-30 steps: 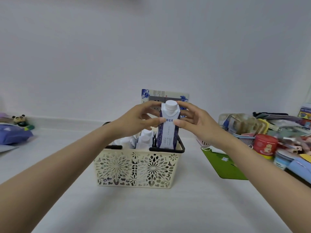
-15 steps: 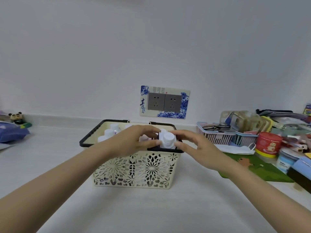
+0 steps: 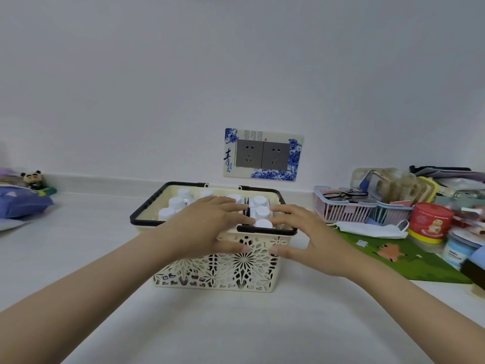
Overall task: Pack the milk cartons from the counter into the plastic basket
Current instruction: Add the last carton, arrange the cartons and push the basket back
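Note:
A cream plastic basket (image 3: 210, 271) with black handles stands on the white counter in the middle. Several milk cartons stand upright inside it, and only their white caps (image 3: 263, 212) show. My left hand (image 3: 207, 227) lies flat over the front rim, fingers spread across the carton tops, thumb against the front wall. My right hand (image 3: 309, 237) rests at the front right corner, fingertips by the nearest cap (image 3: 263, 223), thumb on the outer wall. Neither hand holds a carton.
Right of the basket are a pink basket (image 3: 341, 208) with glasses, a white face mask (image 3: 372, 229), a red tin (image 3: 430, 222) and a green mat (image 3: 409, 261). A blue pack (image 3: 21, 203) and a panda figure (image 3: 32, 178) sit far left. A socket plate (image 3: 262, 155) is on the wall.
One second ago both hands held a blue-and-white carton above the basket's front right corner. They lowered it into the basket and let go; the fingers now lie spread over the rim.

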